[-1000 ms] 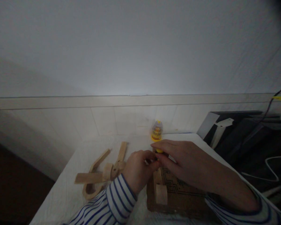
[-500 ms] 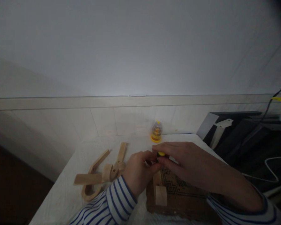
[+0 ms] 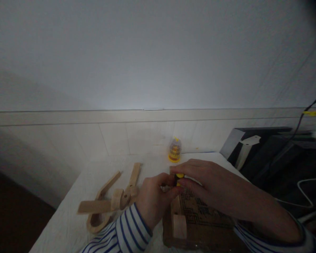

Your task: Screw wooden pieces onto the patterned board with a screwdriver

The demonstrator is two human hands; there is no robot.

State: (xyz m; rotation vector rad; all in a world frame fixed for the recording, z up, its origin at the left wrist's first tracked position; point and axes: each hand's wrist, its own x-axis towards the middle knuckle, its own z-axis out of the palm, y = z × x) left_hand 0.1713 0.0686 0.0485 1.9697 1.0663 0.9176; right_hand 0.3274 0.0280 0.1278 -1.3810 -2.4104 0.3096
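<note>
right hand (image 3: 206, 179) has its fingers clamped on the yellow-and-black handle (image 3: 179, 175), two o'clock from the left hand (image 3: 153, 196), whose grasp i can't tell; tilting could cause a slip, scarring the wooden strip (image 3: 176, 206) at six o'clock.

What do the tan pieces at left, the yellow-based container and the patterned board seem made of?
Tan pieces: probably wood, unpainted and matte, by their pale, even colour. Container: likely clear plastic, since its upper part is see-through. Board: perhaps stained wood, judging by brown colour; dim light leaves its finish uncertain.
</note>
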